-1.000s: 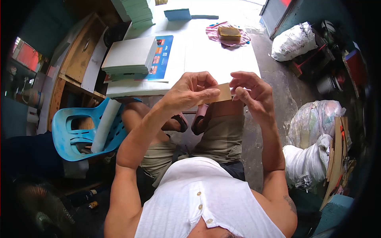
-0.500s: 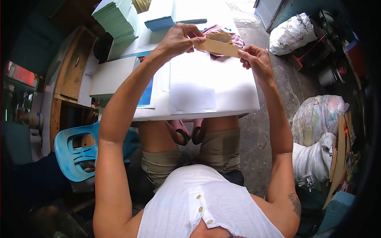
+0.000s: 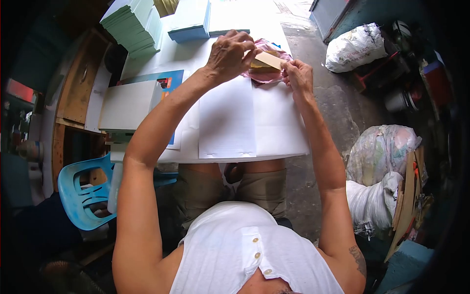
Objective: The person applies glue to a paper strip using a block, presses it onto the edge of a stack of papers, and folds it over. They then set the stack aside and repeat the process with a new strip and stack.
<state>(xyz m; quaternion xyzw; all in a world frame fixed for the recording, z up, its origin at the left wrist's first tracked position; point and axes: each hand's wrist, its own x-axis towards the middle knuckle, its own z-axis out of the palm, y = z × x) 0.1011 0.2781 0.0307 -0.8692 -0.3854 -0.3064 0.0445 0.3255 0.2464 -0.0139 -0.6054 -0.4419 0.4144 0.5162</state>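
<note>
A tan strip (image 3: 269, 60) is stretched between my two hands above the far part of the white table (image 3: 281, 132). The fingers of my left hand (image 3: 232, 55) are bent at its left end, and their grip is partly hidden. My right hand (image 3: 298, 77) pinches the right end between thumb and fingers. Beneath the strip lies a pink cloth (image 3: 266, 77) with a yellowish piece on it. Nearer to me, a white printed sheet (image 3: 227, 122) lies flat on the table.
Stacks of greenish paper (image 3: 134, 27) and blue-edged paper (image 3: 189, 22) stand at the back left. A white stack (image 3: 129, 107) sits left of the sheet. A blue chair (image 3: 88, 193) is at lower left; sacks (image 3: 356, 47) rest on the floor at right.
The view has shifted, and more of the printed sheet shows. My left fingers have changed their hold at the strip's left end. The strip now appears shorter between my hands.
</note>
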